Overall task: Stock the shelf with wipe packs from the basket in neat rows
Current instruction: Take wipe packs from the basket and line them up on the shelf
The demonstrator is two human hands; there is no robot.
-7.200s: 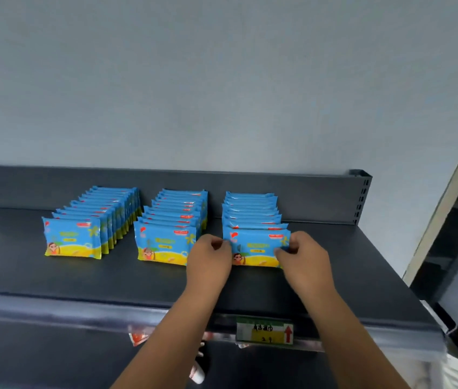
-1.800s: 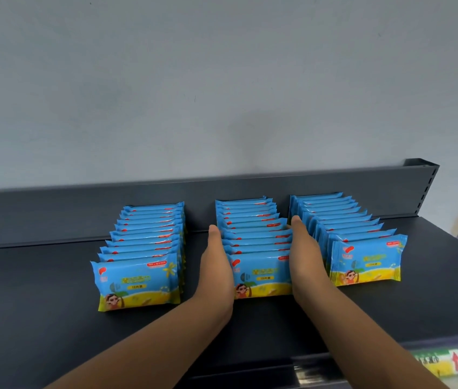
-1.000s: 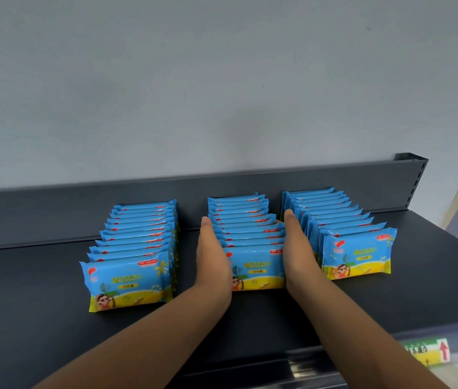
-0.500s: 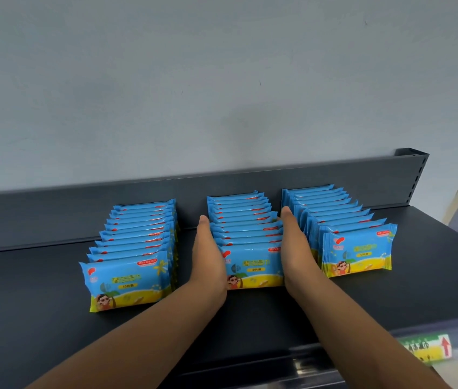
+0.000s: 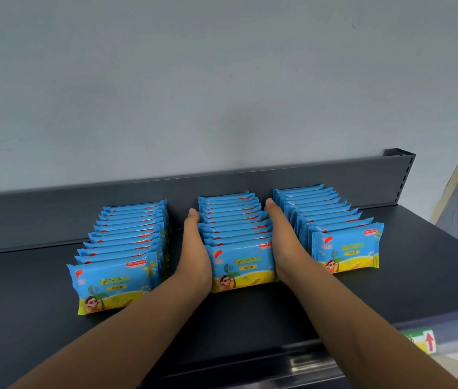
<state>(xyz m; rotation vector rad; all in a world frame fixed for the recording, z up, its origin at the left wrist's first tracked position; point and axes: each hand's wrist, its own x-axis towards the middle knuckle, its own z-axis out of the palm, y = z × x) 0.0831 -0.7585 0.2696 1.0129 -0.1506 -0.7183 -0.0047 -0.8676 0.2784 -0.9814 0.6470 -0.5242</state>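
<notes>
Three rows of blue and yellow wipe packs stand upright on the dark shelf (image 5: 25, 290). The left row (image 5: 115, 284) and the right row (image 5: 347, 248) stand untouched. My left hand (image 5: 195, 248) lies flat against the left side of the middle row (image 5: 242, 262), fingers straight and pointing to the back. My right hand (image 5: 282, 242) presses the row's right side the same way. The middle row's packs sit squeezed between both palms. No basket is in view.
The shelf's back panel (image 5: 362, 175) rises behind the rows, with a grey wall above. A price label with a red arrow (image 5: 423, 342) sits on the shelf's front edge at the right. Bare shelf surface lies on both sides of the rows.
Over the last second my hands have stayed flat against the middle row's sides, sliding slightly toward the back. Earlier, both hands held the front pack of the right row.
</notes>
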